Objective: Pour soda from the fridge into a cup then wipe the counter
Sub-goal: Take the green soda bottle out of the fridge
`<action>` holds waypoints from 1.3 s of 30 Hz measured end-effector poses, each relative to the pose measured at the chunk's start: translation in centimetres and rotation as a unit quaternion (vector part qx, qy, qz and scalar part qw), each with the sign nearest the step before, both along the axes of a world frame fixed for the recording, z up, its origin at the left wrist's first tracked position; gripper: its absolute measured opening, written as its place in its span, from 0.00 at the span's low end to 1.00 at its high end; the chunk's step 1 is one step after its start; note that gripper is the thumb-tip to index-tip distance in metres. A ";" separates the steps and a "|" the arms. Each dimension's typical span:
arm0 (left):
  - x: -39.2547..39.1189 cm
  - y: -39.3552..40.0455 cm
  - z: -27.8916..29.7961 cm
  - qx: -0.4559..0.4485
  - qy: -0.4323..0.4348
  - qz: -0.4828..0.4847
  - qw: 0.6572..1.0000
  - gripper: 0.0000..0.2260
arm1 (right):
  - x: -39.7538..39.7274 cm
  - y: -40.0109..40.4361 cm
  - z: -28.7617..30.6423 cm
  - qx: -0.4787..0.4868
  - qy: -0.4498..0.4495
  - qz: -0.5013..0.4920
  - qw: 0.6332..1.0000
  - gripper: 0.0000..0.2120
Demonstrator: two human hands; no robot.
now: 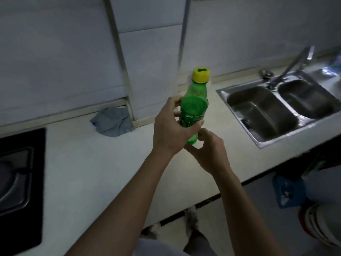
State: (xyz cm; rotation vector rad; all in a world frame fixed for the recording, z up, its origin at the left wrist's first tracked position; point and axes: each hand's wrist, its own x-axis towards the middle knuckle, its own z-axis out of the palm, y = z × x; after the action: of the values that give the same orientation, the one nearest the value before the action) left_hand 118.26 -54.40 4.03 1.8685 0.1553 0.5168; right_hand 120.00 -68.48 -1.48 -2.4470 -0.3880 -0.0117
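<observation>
Green plastic soda bottle [193, 108] with yellow cap [201, 75], left hand [171, 130] wrapped around its label, right hand [208, 150] half-curled touching its base, above pale counter [92, 172], crumpled grey cloth [112, 122] by wall.

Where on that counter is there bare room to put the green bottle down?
The counter lies bare between the stove and the sink, in front of the blue cloth. The cloth fills the wall corner; the sink takes the right end.
</observation>
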 end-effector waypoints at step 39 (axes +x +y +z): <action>4.2 0.8 -17.0 -0.029 0.141 0.225 0.964 0.31 | 11.5 4.3 -17.0 0.012 0.056 0.231 0.971 0.18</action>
State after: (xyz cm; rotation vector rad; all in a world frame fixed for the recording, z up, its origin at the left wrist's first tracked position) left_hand 122.47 -53.61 -12.92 1.8426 0.7911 0.5426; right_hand 131.49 -64.14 -18.44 -2.2647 -0.8900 0.3163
